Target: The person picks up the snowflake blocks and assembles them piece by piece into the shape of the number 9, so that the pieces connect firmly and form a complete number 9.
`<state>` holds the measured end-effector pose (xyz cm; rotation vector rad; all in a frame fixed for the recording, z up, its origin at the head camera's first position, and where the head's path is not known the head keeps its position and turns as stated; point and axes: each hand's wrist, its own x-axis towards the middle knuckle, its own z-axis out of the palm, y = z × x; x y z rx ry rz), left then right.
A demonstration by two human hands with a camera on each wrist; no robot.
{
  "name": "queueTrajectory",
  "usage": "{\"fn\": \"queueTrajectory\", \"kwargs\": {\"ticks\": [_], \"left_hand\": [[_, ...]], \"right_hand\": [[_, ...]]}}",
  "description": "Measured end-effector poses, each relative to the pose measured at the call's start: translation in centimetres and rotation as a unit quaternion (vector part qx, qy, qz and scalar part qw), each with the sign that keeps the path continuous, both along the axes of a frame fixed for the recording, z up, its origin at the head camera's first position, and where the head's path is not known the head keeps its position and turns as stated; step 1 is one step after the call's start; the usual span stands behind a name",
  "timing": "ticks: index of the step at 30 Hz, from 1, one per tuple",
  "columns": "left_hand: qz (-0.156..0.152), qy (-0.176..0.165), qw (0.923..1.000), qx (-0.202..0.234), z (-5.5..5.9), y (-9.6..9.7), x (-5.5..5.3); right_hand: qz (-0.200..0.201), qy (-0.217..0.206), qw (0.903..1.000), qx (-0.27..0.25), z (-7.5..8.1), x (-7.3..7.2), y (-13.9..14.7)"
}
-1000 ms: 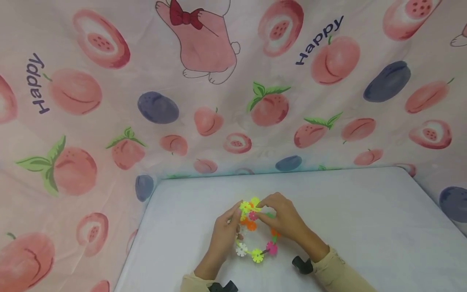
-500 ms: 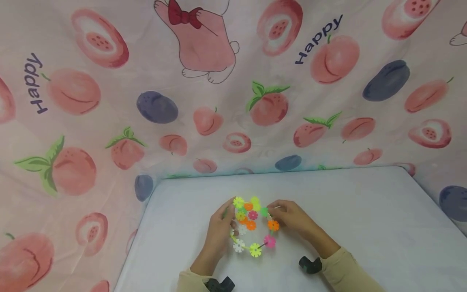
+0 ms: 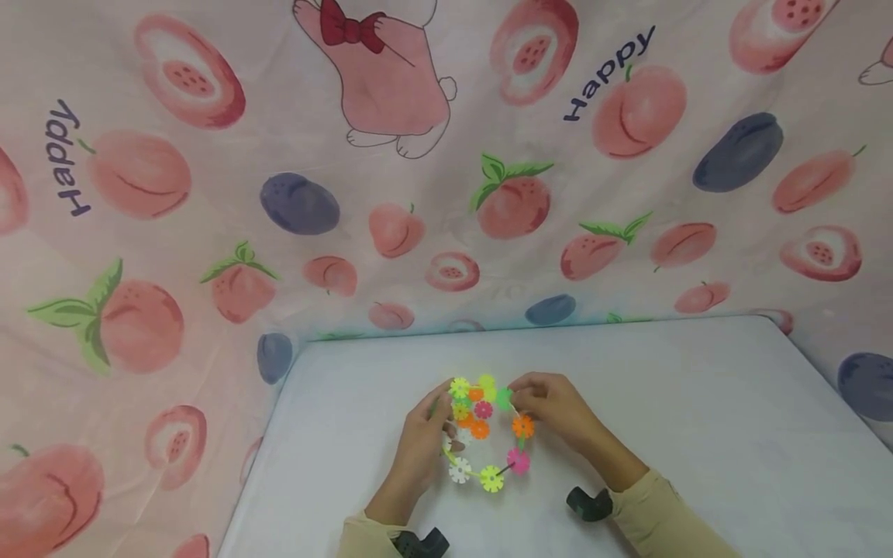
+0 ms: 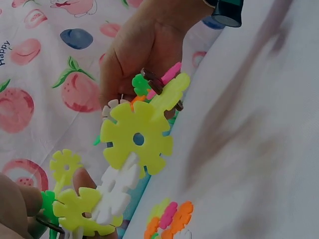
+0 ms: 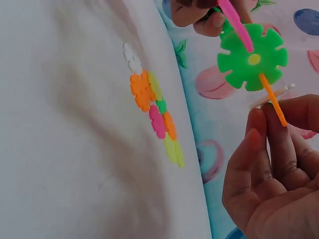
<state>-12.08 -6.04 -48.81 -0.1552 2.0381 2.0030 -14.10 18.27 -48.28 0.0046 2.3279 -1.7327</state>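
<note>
Colourful plastic flower-shaped discs, slotted edge to edge, form a ring (image 3: 491,482) held up between both hands over the table. My left hand (image 3: 417,446) grips the ring's left side; in the left wrist view its fingers (image 4: 27,199) hold it near a green and a yellow disc. On the far right side, my right hand (image 3: 558,407) pinches the ring beside a green disc (image 5: 237,57). A pale disc (image 5: 274,97) sits edge-on at those fingertips in the right wrist view. White, yellow, pink and orange discs make up the near side. The left fingers partly hide the left stretch.
Loose discs lie grouped flat on the white table beneath the ring, among them a pink one (image 5: 157,122) and an orange one (image 5: 141,89). A fruit-patterned cloth (image 3: 446,186) rises behind the table's back edge. Each wrist wears a black device (image 3: 589,504).
My right hand has moved right, from the yellow discs at the ring's top to its green disc on the right. The left hand has shifted slightly left, and the ring shows more openly.
</note>
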Motion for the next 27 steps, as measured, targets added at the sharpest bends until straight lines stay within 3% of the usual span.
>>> {"fn": "queueTrajectory", "kwargs": {"ticks": [9, 20, 27], "left_hand": [[-0.014, -0.006, 0.9999, 0.005, 0.0, 0.1, 0.0], [-0.039, 0.015, 0.9990, -0.013, 0.3, 0.2, 0.2], [-0.034, 0.023, 0.9986, -0.032, 0.2, 0.4, 0.3]], "right_hand": [[-0.011, 0.035, 0.9993, 0.000, 0.9, 0.0, -0.7], [-0.008, 0.031, 0.9993, 0.021, 1.3, 0.2, -0.9], [-0.013, 0.036, 0.9989, 0.026, 1.6, 0.3, -1.1]]}}
